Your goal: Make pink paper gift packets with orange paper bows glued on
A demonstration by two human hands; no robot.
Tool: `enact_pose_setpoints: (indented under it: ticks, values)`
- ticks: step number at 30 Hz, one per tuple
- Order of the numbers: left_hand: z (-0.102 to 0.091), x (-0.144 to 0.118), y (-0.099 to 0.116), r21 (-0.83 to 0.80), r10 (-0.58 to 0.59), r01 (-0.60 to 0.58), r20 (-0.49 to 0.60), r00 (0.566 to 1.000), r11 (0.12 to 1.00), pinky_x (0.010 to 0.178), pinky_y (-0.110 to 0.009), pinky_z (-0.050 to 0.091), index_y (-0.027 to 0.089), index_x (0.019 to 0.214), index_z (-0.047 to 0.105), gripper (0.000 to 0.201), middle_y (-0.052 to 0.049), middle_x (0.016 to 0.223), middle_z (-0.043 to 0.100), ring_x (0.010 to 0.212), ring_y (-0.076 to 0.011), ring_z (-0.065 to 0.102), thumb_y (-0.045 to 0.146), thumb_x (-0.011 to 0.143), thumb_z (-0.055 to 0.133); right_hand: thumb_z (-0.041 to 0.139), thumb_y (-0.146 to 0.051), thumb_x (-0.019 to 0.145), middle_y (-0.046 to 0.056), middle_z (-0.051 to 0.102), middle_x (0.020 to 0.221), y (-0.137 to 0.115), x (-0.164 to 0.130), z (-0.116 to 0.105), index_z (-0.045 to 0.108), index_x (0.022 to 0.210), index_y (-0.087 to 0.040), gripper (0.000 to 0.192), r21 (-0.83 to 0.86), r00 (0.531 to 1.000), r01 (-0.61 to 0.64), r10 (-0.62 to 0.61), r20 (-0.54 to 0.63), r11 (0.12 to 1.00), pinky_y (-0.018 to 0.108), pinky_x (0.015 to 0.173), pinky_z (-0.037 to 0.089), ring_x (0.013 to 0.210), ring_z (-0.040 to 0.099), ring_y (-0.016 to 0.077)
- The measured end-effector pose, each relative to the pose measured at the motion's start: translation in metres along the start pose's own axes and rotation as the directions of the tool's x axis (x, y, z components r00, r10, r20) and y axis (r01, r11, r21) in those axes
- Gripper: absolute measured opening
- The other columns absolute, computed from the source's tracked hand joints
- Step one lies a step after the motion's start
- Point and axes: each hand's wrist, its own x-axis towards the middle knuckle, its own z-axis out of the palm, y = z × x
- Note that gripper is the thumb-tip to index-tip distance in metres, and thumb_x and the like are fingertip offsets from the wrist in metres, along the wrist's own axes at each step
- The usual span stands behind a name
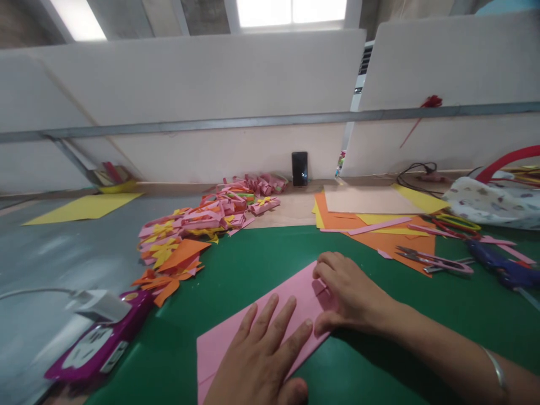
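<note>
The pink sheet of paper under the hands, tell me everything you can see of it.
The plain pink paper sheet looks thin and matte, with straight edges and a faint line near its left edge. It lies at a slant on the smooth green work surface, its right end farther from the person. The left hand rests on it with fingers spread; the right hand, fingers curled, touches its right end, hiding part of it.

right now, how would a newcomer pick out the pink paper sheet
Start at the wide green work surface. Near its front, the left hand lies on the pink paper sheet and the right hand touches its right end. It's much broader than the narrow pink paper strips.
</note>
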Motion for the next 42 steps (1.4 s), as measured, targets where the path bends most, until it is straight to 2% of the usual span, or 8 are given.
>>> enact_pose_setpoints:
  ticks: [6, 12, 16, 19, 23, 28, 34, 42]
  values:
    - [0.001, -0.001, 0.001, -0.037, -0.008, 0.006, -0.054, 0.998, 0.999, 0.096, -0.046, 0.038, 0.036, 0.137, 0.029, 0.056, -0.006, 0.140, 0.041, 0.125, -0.0308, 0.040, 0.055, 0.085, 0.038, 0.066, -0.069, 0.052, 0.020, 0.030, 0.141, 0.002, -0.001, 0.002, 0.052, 0.113, -0.014, 0.083, -0.037, 0.996, 0.069, -0.067, 0.065, 0.997, 0.052, 0.101, 0.023, 0.129, 0.024, 0.0352]
    - [0.001, -0.001, 0.001, 0.032, 0.017, -0.015, -0.035, 0.999, 0.999, 0.093, -0.047, 0.040, 0.036, 0.137, 0.026, 0.056, -0.006, 0.140, 0.039, 0.124, -0.0318, 0.041, 0.056, 0.086, 0.034, 0.074, -0.061, 0.047, 0.022, 0.012, 0.148, 0.037, -0.002, -0.018, 0.045, 0.129, -0.014, 0.099, -0.126, 0.981, -0.083, 0.104, 0.167, 0.989, 0.057, 0.105, 0.013, 0.135, 0.004, 0.0383]
    - [0.003, -0.002, 0.000, 0.044, 0.023, -0.020, -0.064, 0.998, 0.999, 0.094, -0.046, 0.039, 0.036, 0.138, 0.025, 0.058, -0.005, 0.141, 0.037, 0.125, -0.0318, 0.041, 0.057, 0.085, 0.034, 0.083, -0.032, 0.044, 0.021, 0.010, 0.149, 0.050, -0.012, -0.042, 0.040, 0.134, -0.014, 0.101, -0.232, 0.961, -0.179, 0.221, 0.166, 0.956, 0.055, 0.107, 0.013, 0.135, 0.004, 0.0400]
    - [0.002, -0.002, 0.001, 0.048, 0.017, -0.014, -0.052, 0.999, 0.999, 0.092, -0.048, 0.040, 0.036, 0.138, 0.026, 0.057, -0.006, 0.142, 0.036, 0.125, -0.0332, 0.041, 0.057, 0.086, 0.034, 0.075, -0.023, 0.060, 0.012, 0.007, 0.152, 0.039, -0.016, -0.048, 0.034, 0.138, -0.023, 0.088, -0.117, 0.971, -0.099, 0.122, 0.206, 0.988, 0.046, 0.108, 0.021, 0.137, 0.010, 0.0314]
    - [-0.002, -0.001, 0.003, 0.052, 0.017, -0.016, -0.011, 1.000, 0.999, 0.088, -0.052, 0.044, 0.035, 0.138, 0.027, 0.056, -0.008, 0.140, 0.037, 0.124, -0.0349, 0.041, 0.057, 0.086, 0.031, 0.071, -0.037, 0.068, 0.011, 0.006, 0.152, 0.019, -0.009, -0.028, 0.029, 0.140, -0.021, 0.085, 0.056, 0.985, 0.038, -0.047, 0.163, 0.998, 0.045, 0.109, 0.018, 0.137, 0.005, 0.0282]
    - [-0.004, 0.001, 0.003, -0.005, 0.010, -0.010, 0.042, 0.999, 1.000, 0.088, -0.057, 0.044, 0.034, 0.138, 0.027, 0.059, -0.012, 0.141, 0.036, 0.124, -0.0380, 0.039, 0.059, 0.085, 0.031, 0.069, -0.052, 0.066, 0.017, 0.012, 0.149, 0.020, 0.003, -0.011, 0.033, 0.139, -0.016, 0.088, 0.071, 0.949, 0.044, -0.064, 0.308, 0.996, 0.050, 0.108, 0.013, 0.137, 0.007, 0.0307]
    - [-0.004, 0.006, 0.020, -0.087, -0.082, 0.082, 0.001, 0.997, 0.993, 0.076, -0.072, 0.038, 0.047, 0.137, 0.007, 0.076, -0.018, 0.138, 0.041, 0.119, -0.0487, 0.040, 0.076, 0.071, 0.031, 0.065, -0.053, 0.070, 0.015, 0.015, 0.148, 0.026, 0.004, -0.012, 0.032, 0.139, -0.019, 0.084, 0.115, 0.921, 0.085, -0.122, 0.370, 0.990, 0.052, 0.108, 0.008, 0.136, 0.008, 0.0297]
    - [0.014, -0.008, 0.020, 0.062, -0.033, 0.043, -0.158, 0.987, 0.997, 0.094, -0.063, 0.034, 0.041, 0.139, 0.014, 0.062, -0.006, 0.147, 0.028, 0.131, -0.0370, 0.028, 0.058, 0.084, 0.036, 0.067, -0.055, 0.067, 0.011, 0.018, 0.149, 0.046, 0.001, 0.005, 0.032, 0.138, -0.029, 0.083, 0.169, 0.935, 0.131, -0.178, 0.307, 0.977, 0.055, 0.106, 0.007, 0.135, 0.009, 0.0326]
